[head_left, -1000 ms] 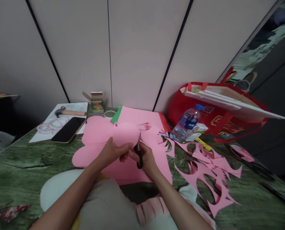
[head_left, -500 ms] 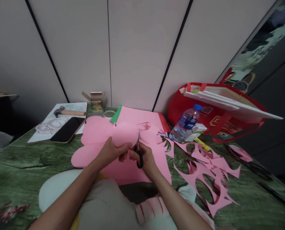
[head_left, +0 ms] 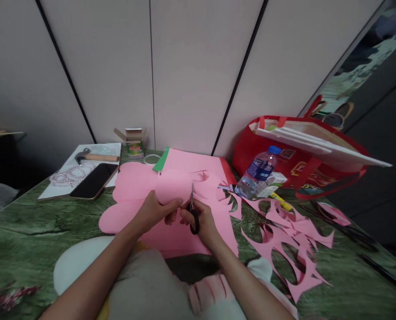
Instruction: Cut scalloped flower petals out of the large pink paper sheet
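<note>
My left hand is closed on a rounded piece of pink paper, thumb on top and fingers curled beneath. Black-handled scissors are gripped in my right hand, their blades pointing up and away along the right edge of that piece. Both hands are close together over a spread of pink paper sheets. Several rounded pink cut-outs lie to the left, partly overlapping. Fingertips of the right hand are partly hidden behind the scissor handles.
Pink paper scraps lie to the right, near a water bottle, a yellow glue stick and a red bag. A phone, a hammer and a small open box stand or lie at the left.
The pink piece in my left hand has bent slightly, its upper edge looking flatter. Both hands and the scissors stay almost where they were.
</note>
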A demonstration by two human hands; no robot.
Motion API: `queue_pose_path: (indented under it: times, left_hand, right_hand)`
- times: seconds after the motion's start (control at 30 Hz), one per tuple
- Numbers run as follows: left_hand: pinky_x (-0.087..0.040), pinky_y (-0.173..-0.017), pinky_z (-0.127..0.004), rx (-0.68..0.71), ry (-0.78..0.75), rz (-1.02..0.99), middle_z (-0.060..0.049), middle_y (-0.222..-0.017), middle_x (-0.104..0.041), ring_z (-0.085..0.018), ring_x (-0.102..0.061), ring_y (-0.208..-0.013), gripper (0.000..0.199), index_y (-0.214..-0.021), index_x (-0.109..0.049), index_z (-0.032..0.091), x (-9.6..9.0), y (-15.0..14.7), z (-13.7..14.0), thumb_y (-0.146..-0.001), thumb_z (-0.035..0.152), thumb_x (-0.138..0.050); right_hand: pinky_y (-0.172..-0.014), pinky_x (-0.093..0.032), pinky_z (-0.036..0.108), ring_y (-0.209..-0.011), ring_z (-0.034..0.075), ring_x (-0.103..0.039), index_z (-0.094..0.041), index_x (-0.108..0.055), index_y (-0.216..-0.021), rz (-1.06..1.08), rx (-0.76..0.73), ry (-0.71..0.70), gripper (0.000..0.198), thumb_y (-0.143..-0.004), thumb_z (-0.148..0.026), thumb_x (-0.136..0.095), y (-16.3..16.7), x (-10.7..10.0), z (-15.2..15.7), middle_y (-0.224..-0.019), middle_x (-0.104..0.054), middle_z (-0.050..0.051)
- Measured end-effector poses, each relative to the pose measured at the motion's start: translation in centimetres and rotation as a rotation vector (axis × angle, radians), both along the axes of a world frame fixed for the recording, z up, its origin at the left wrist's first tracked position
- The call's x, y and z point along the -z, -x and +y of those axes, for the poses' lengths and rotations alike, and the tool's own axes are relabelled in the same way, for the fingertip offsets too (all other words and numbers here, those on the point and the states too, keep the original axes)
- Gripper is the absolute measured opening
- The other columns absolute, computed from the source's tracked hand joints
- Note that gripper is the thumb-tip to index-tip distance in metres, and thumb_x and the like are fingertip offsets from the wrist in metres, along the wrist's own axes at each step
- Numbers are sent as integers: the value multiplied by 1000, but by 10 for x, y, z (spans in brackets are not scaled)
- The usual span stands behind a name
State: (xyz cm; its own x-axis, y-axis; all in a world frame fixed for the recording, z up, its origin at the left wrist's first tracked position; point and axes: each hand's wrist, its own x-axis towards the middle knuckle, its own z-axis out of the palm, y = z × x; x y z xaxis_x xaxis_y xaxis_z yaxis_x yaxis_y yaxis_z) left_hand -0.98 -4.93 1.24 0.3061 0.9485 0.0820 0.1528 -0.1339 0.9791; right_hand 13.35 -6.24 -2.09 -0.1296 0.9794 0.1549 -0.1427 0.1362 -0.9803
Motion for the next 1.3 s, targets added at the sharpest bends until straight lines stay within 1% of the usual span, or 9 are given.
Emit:
queue_pose_path:
  times: [0.37,0.67,1.1,1.2,1.3]
  left_hand:
    - [-37,-39,-21,1,-30,-2,2,-35,-50,-8,-44,-34,31,-50,-55,13,1,1,1,-76,31,-56]
    - [-36,-41,-22,-36,-8,9,3,-35,-49,-9,-44,-35,27,-57,-59,11,3,2,2,-75,31,-56]
    - [-36,-41,-21,-51,11,-27,4,-36,-51,-9,-45,-35,21,-57,-57,13,-1,1,4,-74,25,-55]
    - [-36,-41,-22,-44,11,-39,3,-36,-51,-9,-45,-35,24,-56,-56,13,-1,1,4,-75,26,-54]
    - [-37,-42,-23,-41,9,-43,2,-36,-51,-9,-46,-35,29,-50,-54,13,-1,1,4,-75,27,-54]
  right_hand:
    - [-40,-37,22,-40,8,-45,-17,-53,-63,7,2,12,21,-65,-34,-66,0,4,1,-46,-47,-7]
    - [-40,-40,22,-40,8,-46,-17,-54,-63,18,-11,12,20,-65,-33,-66,-1,4,1,-47,-48,-6]
    - [-39,-38,22,-37,8,-45,-17,-54,-62,43,-18,34,21,-63,-33,-67,-1,6,2,-40,-45,-8]
    - [-39,-39,22,-37,8,-45,-17,-54,-62,50,-18,40,20,-63,-32,-67,-1,5,1,-40,-45,-8]
    - [-40,-40,23,-35,7,-43,-17,-53,-62,64,-19,47,20,-64,-31,-66,0,5,2,-39,-44,-9]
